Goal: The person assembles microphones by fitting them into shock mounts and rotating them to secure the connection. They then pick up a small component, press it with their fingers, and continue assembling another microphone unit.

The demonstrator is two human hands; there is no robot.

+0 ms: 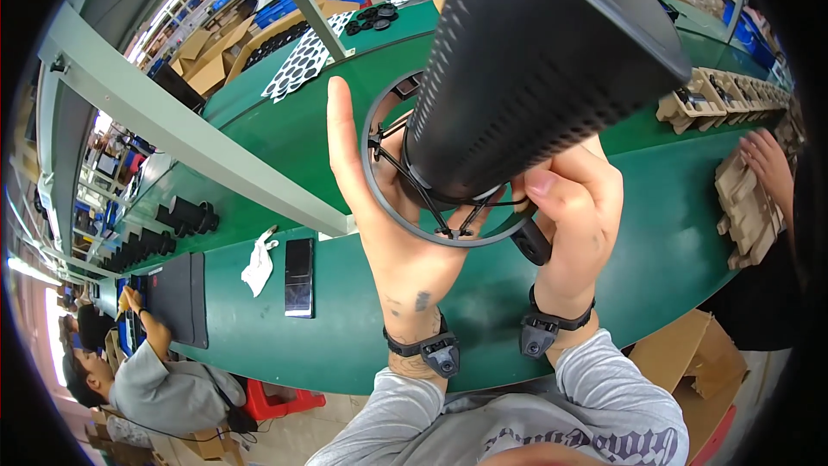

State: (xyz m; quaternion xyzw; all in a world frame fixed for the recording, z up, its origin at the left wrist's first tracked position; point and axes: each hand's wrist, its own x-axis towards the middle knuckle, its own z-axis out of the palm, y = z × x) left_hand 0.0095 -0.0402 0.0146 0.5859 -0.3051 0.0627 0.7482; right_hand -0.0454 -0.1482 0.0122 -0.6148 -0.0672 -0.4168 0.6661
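- Several things lie left on the green surface [233,328]: a dark phone [299,280], a crumpled white cloth [260,263] and a black mat [183,298].
- A pale metal post [203,151] slants across the left side, its foot near the phone.
- Far right stand brown moulded trays [729,97]; nearer, a co-worker's hand [768,160] touches more.
- The black perforated cylinder [543,69] hangs over the middle (hiding much of the far side), its lower end within a black ring [470,242].
- Left hand [410,259]: palm under the ring, thumb stretched out; finger curl mostly hidden, cannot tell.
- Right hand [586,207]: thumb and fingertips pinched together on a thin black cord [500,204] at the ring.
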